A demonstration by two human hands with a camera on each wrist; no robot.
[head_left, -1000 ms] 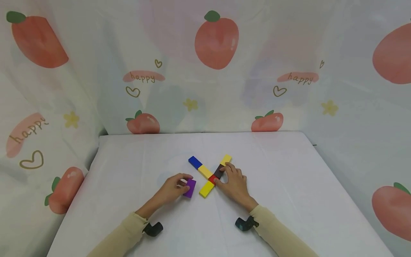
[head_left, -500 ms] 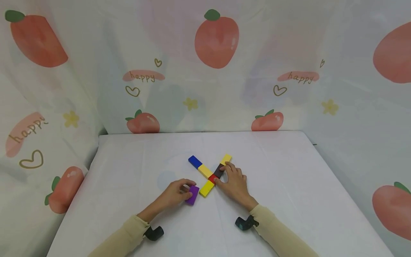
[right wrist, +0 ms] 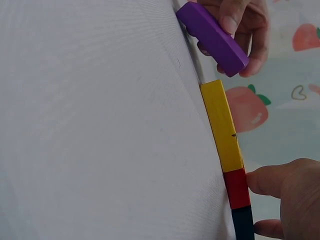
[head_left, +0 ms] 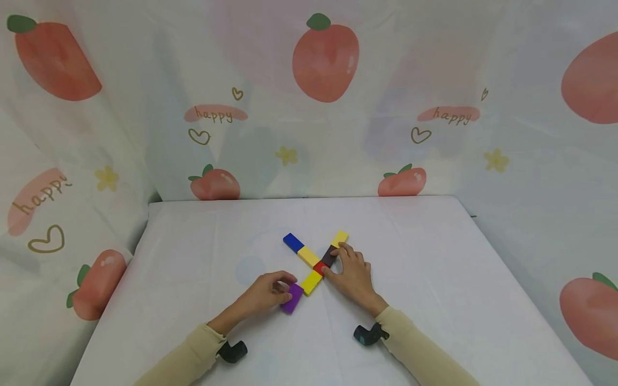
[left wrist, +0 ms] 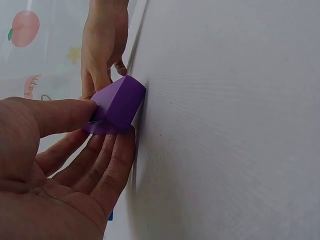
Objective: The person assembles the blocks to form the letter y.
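My left hand [head_left: 270, 292] holds a purple block [head_left: 293, 299] between thumb and fingers. The block is tilted, close over the table, just off the near end of a yellow block [head_left: 311, 283]; in the right wrist view a gap shows between the two. From that yellow block a row runs away through a red block [right wrist: 237, 188], a black block [head_left: 329, 257] and another yellow block [head_left: 340, 238]. A pale yellow block [head_left: 308, 257] and a blue block [head_left: 293, 243] branch off to the left. My right hand [head_left: 353, 273] rests along the row's right side, thumb at the red block, fingertips at the black one.
A white cloth covers the table [head_left: 410, 241]. Fruit-patterned curtain [head_left: 328, 134] hangs behind it and along both sides. Each wrist carries a small black camera, the left camera [head_left: 234, 352] and the right camera [head_left: 369, 335], low over the table.
My left hand has moved right and toward me with the purple block, bringing it to the near end of the yellow block. The right hand and the row have stayed put.
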